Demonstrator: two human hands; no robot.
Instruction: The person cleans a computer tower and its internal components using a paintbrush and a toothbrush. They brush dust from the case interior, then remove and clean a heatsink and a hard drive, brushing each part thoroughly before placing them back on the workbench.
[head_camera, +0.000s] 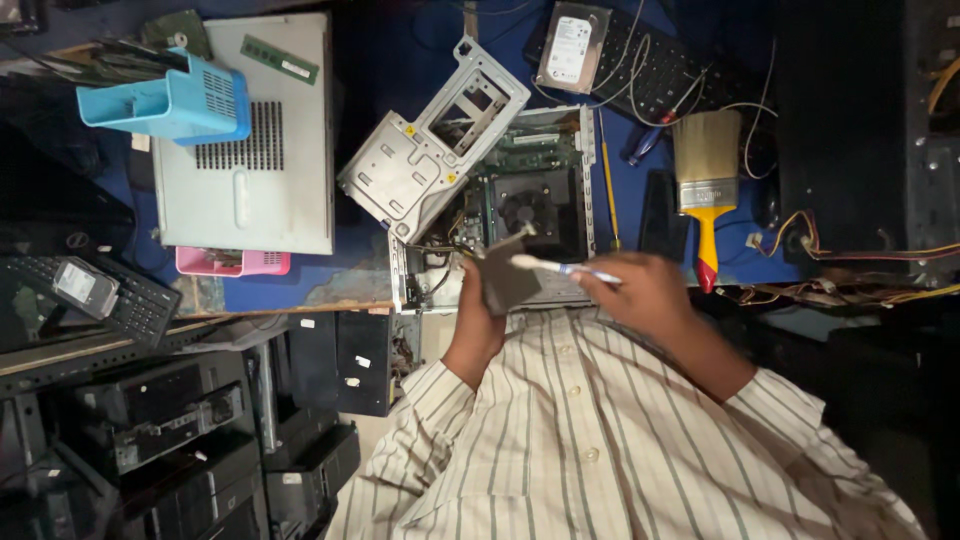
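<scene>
Left hand (478, 318) shut around a small dark grey part (505, 275), held up over the near edge of the open computer case (560, 150). Right hand (645, 290) shut on a thin brush (560, 267) with a blue and white handle. Brush lying almost flat, long way running side to side, white tip pointing left and touching the top of the grey part, handle end tucked in the right hand. Grey part tilted, one corner pointing up and away. Just past both hands, the open case, with a black fan (525, 210), green boards and wires inside. Hinged up from the case, off to the far left of the grip, a silver metal cage (420, 150), hollow with cut-out holes. Right of the right hand, near, a big paintbrush (706, 180) with a yellow and red handle, bristles pointing away. Past that, a black keyboard (660, 75) with a silver hard drive (572, 45) on top. Far left of the grip, a grey case cover (260, 190), a blue plastic bin (175, 100) on it with dark flat things sticking out, a pink tray (232, 262) poking out under it. Blue table (360, 260) edge close under the hands; some bare room between cover and case. Below left, stacked black boxes (180, 440). Striped shirt (600, 440) right under the grip.
</scene>
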